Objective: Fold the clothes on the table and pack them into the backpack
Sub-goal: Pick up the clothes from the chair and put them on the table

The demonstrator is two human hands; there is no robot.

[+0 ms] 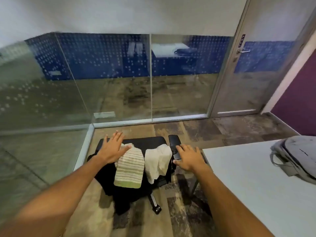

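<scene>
The room had glass walls and a patterned floor, with a black office chair (145,142) standing near the corner. Over this chair hung a striped cloth (129,168), a white cloth (156,161) and a dark garment (106,178). They looked soft and light, likely best taken at the upper edge. The left hand (111,146) hovered spread above the chair's left side, touching or nearly touching the striped cloth; the right hand (187,158), fingers apart and empty, was at the chair's right armrest (174,140). The grey backpack (297,156) lay on the white table (256,185), to the right of the chair.

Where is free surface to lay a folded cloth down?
The white table is bare from its left edge up to the grey backpack. The black chair is crowded: striped cloth, white cloth, black garment.
</scene>
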